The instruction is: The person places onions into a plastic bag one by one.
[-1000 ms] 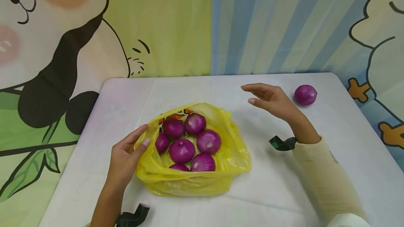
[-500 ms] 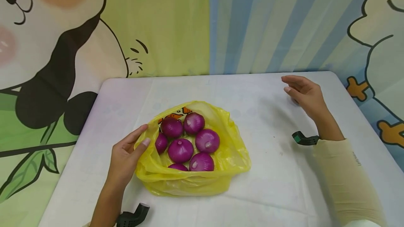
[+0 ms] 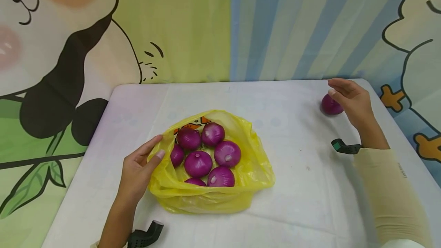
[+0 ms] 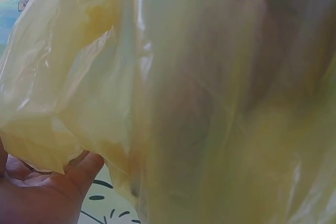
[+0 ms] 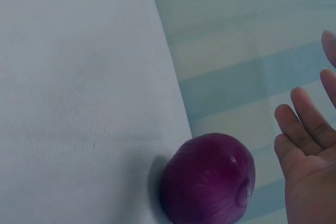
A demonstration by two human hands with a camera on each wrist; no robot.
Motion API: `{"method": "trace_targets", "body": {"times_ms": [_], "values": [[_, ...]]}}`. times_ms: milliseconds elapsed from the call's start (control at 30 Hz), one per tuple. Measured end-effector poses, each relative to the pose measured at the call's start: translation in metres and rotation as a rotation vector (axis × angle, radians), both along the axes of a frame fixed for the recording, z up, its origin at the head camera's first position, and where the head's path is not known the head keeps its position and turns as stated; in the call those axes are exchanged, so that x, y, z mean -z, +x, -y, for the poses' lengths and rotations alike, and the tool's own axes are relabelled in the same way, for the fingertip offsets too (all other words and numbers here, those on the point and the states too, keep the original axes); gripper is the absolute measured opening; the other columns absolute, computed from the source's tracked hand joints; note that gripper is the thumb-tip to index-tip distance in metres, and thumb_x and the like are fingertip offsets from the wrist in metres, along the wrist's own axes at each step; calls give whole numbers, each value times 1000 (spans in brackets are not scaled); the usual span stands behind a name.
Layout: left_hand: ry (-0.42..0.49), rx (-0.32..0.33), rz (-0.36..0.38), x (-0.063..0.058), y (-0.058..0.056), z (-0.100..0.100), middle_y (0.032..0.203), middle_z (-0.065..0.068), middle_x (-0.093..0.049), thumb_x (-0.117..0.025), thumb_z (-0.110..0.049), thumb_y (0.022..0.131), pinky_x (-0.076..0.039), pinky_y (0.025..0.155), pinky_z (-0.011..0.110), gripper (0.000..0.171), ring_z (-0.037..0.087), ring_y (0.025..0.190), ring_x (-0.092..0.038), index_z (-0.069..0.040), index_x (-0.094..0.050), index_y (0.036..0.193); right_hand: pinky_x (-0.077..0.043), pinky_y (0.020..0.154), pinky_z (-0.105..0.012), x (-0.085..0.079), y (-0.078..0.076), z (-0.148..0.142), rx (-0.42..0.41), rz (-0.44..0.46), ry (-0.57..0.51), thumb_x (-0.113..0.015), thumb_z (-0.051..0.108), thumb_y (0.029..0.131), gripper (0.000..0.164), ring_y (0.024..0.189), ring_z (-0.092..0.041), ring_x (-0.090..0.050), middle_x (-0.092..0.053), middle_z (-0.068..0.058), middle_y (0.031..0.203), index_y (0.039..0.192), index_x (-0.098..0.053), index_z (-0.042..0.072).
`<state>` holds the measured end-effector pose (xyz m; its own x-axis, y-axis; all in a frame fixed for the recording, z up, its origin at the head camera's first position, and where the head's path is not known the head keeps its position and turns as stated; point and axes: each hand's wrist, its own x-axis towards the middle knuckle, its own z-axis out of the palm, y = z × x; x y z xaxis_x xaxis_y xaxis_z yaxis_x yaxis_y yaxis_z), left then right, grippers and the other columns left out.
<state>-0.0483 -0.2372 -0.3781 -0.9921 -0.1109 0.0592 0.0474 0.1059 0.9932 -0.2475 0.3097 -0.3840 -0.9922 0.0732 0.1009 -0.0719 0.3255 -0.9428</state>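
A yellow plastic bag (image 3: 255, 167) stands with its mouth spread, and several red onions (image 3: 198, 164) lie inside it. My left hand (image 3: 138, 169) pinches the bag's left rim between thumb and fingers; in the left wrist view the film (image 4: 173, 103) fills most of the picture. At the back right of the table sits a single red onion (image 3: 330, 105). Over its right side hovers my right hand (image 3: 355, 102), covering part of it in the head view. The right wrist view shows a gap between this onion (image 5: 207, 179) and the relaxed fingers (image 5: 299, 129).
A white cloth covers the table (image 3: 293, 202), whose far edge runs along a printed curtain (image 3: 193, 30) with cartoon animals and stripes. Each wrist wears a black camera mount (image 3: 345, 147).
My right hand has moved right, from beside the bag, past the front of the lone onion to its right side. The left hand keeps its grip on the bag.
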Motion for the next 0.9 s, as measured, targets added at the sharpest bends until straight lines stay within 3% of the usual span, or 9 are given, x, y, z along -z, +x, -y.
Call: {"method": "trace_targets", "body": {"times_ms": [333,533,733,900], "values": [[-17,6,-3,1,-1,0,143,12,-50,-61,-11,97,-47,91,24,45,10,127,-50,2,-51,138,-36,98,-9,14,-7,-23,190,24,-56,-70,29,90,49,131,-13,-42,-50,-1,140,137,-56,18],[-2,13,-1,1,-1,0,143,12,-50,-61,-11,97,-48,91,25,46,11,126,-51,2,-50,139,-32,102,-11,27,-9,-41,258,88,-103,-69,40,87,57,131,-9,-38,-47,4,143,140,-53,24],[11,20,-4,2,-1,0,142,13,-50,-61,-10,97,-48,91,26,45,12,127,-50,2,-50,139,-20,114,-25,41,-9,-47,205,210,3,-62,46,91,66,144,-7,-19,-25,11,157,150,-33,37],[13,20,-14,2,0,1,142,13,-50,-61,-8,97,-48,91,26,45,12,126,-51,3,-50,138,-9,115,-33,47,-12,-45,158,255,-77,-63,49,87,79,146,-9,-3,-7,17,160,153,-22,41]]}}
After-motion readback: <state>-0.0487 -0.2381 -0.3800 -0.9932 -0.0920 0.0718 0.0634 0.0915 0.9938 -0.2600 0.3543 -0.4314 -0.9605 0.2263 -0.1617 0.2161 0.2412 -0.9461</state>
